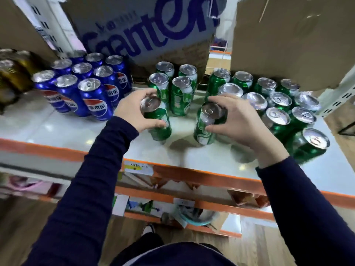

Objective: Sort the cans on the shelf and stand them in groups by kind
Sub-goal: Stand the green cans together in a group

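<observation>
White shelf (pixel 57 129) — left hand (pixel 132 110) fingers round one green can (pixel 161 127), right hand (pixel 242 121) fingers round a second can (pixel 203 131).

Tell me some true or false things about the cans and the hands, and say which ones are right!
1. The left hand grips a green can. True.
2. The right hand is empty. False: it grips a second green can.
3. The blue cans stand to the right of both hands. False: they stand to the left.
4. A cardboard box with blue letters sits behind the cans. True.
5. The shelf has a green front edge. False: it is orange.
</observation>
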Available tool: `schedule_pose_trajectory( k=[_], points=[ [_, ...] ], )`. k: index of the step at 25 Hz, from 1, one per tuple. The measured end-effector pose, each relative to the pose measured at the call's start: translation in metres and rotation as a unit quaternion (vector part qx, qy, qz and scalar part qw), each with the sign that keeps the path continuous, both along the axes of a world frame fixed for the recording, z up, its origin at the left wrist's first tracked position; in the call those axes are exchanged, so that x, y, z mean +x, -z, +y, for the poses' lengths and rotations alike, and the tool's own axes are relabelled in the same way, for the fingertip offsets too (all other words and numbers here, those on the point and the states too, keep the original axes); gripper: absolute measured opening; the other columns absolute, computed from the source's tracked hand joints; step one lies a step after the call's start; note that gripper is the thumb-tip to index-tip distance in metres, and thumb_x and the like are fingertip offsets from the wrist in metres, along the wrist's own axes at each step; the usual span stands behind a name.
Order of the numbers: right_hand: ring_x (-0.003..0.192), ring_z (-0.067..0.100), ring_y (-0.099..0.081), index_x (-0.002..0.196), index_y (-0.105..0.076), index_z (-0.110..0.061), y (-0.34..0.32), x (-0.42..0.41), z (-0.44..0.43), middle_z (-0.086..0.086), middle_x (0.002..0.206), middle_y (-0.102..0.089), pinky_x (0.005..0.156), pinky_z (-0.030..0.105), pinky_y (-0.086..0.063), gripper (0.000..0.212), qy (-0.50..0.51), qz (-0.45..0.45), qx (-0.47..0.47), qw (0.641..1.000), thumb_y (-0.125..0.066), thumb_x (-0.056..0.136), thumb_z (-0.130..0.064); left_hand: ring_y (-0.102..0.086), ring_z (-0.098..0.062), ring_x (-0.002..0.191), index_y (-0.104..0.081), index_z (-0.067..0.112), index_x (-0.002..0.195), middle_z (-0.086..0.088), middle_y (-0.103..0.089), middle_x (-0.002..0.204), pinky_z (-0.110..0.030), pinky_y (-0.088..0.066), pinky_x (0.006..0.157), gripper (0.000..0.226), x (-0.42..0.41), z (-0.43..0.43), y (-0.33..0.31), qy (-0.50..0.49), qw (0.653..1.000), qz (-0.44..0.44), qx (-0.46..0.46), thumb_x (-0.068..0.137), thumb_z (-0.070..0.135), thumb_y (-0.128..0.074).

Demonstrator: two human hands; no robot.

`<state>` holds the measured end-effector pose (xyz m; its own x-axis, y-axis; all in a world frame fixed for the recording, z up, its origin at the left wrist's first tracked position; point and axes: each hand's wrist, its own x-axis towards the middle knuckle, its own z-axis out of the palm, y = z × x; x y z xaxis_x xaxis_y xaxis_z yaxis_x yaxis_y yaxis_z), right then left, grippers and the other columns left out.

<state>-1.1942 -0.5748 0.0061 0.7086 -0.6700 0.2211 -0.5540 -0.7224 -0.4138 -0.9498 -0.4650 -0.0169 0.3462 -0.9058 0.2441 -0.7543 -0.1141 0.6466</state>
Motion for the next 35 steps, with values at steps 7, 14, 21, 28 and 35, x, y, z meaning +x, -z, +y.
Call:
schedule_pose_trajectory(
  k=[7,14,21,28,35],
  points=[
    [0.117,0.027,-0.051,0.136,-0.05,-0.012,0.01,0.066,0.0,0.005,0.129,-0.054,0.099,0.039,-0.042,0.071,-0.037,0.024,-0.003,0.999,-0.076,0.071,-0.021,-0.043,-0.023,0.124,-0.041,0.016,0.136,-0.008,-0.043,0.136,-0.026,-0.032,0.098,0.082,0.046,0.005,-0.01,0.019,0.993,-0.042,0.109,0.067,0.027,-0.082],
    [0.112,0.018,-0.053,0.137,-0.047,-0.022,0.027,0.075,0.01,0.001,0.13,-0.048,0.087,0.028,-0.042,0.069,0.072,-0.016,-0.004,0.997,-0.076,0.077,-0.038,-0.05,-0.015,0.108,-0.052,0.016,0.116,-0.002,-0.054,0.119,-0.02,-0.034,0.089,0.078,0.036,-0.003,0.007,-0.066,0.997,0.024,0.007,0.051,0.041,-0.089],
    [0.11,0.013,-0.05,0.141,-0.044,-0.028,0.034,0.081,0.019,0.0,0.126,-0.045,0.082,0.026,-0.042,0.069,0.112,-0.026,0.009,0.993,-0.073,0.078,-0.03,-0.042,-0.012,0.105,-0.051,0.015,0.129,-0.003,-0.043,0.115,-0.007,-0.024,0.085,0.089,0.032,-0.036,0.011,0.022,0.999,0.022,-0.009,0.051,0.035,-0.09],
    [0.106,0.001,-0.04,0.136,-0.04,-0.02,0.039,0.08,0.025,-0.01,0.118,-0.041,0.08,0.001,-0.027,0.076,0.158,-0.104,0.066,0.98,-0.082,0.073,-0.031,-0.047,-0.021,0.116,-0.05,0.012,0.127,-0.007,-0.051,0.126,-0.032,-0.039,0.101,0.077,0.038,-0.032,0.029,0.031,0.999,0.032,-0.005,0.062,0.039,-0.084],
    [0.097,0.006,-0.042,0.125,-0.051,-0.019,0.034,0.089,0.024,-0.006,0.11,-0.047,0.08,0.017,-0.033,0.07,0.211,-0.087,0.062,0.972,-0.084,0.068,-0.041,-0.048,-0.02,0.111,-0.049,0.01,0.123,-0.007,-0.052,0.12,-0.022,-0.035,0.088,0.066,0.047,-0.022,0.043,0.046,0.998,0.025,0.019,0.072,0.042,-0.076]
  ],
)
